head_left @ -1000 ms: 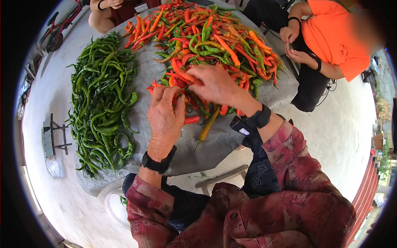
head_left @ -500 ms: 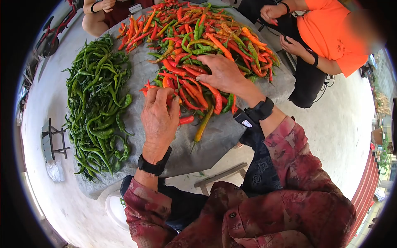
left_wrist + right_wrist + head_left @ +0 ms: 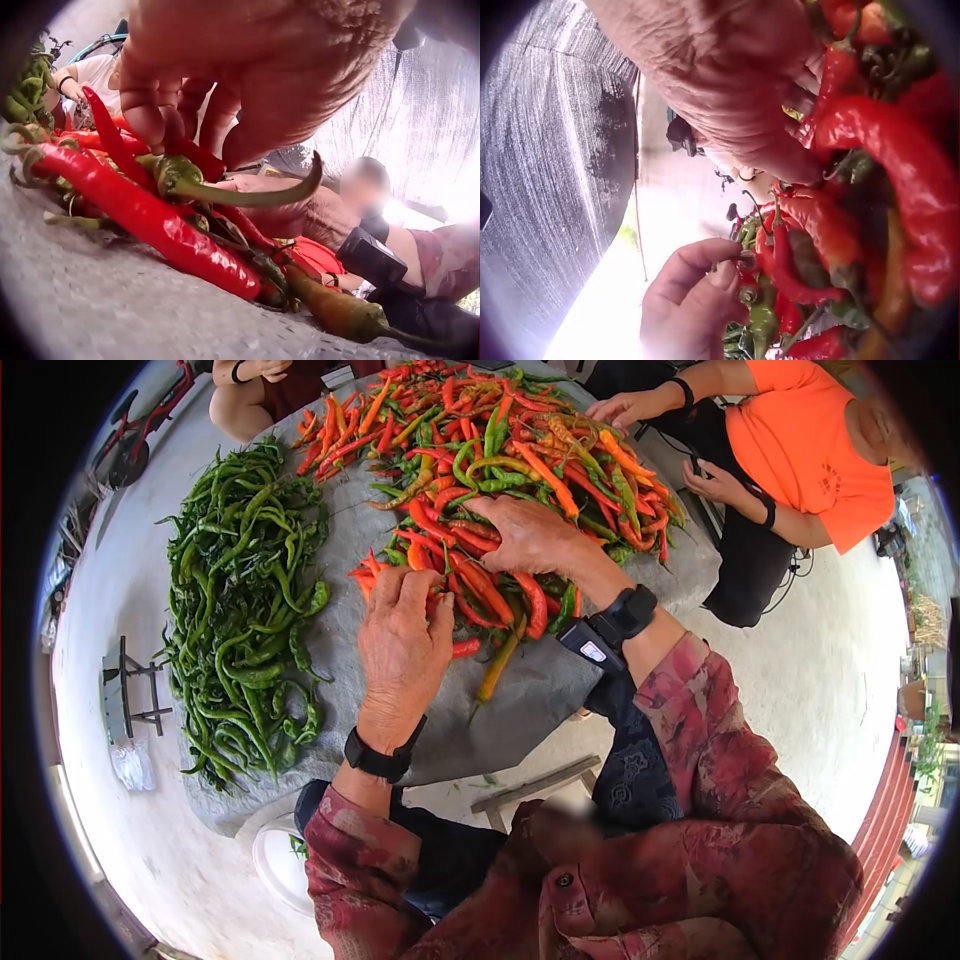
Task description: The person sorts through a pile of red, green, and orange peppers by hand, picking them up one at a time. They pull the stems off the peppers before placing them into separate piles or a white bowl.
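Note:
My left hand [image 3: 402,645] is at the near left edge of a heap of red chili peppers [image 3: 485,595]. Thumb and fingers pinch a red chili pepper [image 3: 180,178] close to its green cap, and the long curved stem sticks out. Much of that pepper is hidden behind the fingers. Over the heap, my right hand [image 3: 540,540] has its thumb and index finger spread, fingertips down among the peppers. A large curved red pepper [image 3: 892,157] lies beside it in the right wrist view. One yellow-green pepper [image 3: 500,665] points toward me at the near edge.
A pile of green peppers [image 3: 245,610] covers the left of the grey sheeted table [image 3: 440,745]. More mixed red peppers [image 3: 560,450] spread across the far side. A person in orange [image 3: 805,450] sits at right, another person [image 3: 245,405] at the far left. A white bucket [image 3: 285,865] stands below.
My right hand has moved from beside the left hand back onto the heap, its thumb and fingers spreading. The left hand stays nearly in place. The person in orange reached toward the peppers.

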`<state>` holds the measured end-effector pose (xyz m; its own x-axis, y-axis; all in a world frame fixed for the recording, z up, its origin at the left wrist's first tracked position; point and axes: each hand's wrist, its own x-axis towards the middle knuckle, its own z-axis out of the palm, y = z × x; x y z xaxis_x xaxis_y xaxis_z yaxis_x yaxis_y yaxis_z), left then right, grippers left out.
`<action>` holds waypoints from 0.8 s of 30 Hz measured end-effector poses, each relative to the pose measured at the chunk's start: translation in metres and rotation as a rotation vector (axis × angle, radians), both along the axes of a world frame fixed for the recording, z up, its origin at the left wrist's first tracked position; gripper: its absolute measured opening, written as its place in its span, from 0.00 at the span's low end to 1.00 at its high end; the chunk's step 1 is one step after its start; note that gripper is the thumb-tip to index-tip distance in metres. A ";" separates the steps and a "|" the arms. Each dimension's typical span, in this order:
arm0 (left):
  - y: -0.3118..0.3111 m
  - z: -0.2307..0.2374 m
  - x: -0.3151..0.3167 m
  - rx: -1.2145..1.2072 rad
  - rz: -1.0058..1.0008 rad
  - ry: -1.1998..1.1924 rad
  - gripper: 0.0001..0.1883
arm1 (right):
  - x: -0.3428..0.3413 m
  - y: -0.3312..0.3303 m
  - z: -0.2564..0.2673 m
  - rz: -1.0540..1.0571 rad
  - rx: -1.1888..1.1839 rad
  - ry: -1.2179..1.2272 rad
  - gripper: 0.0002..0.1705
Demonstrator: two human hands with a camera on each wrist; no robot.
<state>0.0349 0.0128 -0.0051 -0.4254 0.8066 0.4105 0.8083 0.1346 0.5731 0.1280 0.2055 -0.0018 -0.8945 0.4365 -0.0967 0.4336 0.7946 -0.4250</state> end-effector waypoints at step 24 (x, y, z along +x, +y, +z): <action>0.000 -0.003 0.003 -0.013 -0.019 0.039 0.13 | 0.025 -0.001 0.038 -0.187 0.185 0.682 0.35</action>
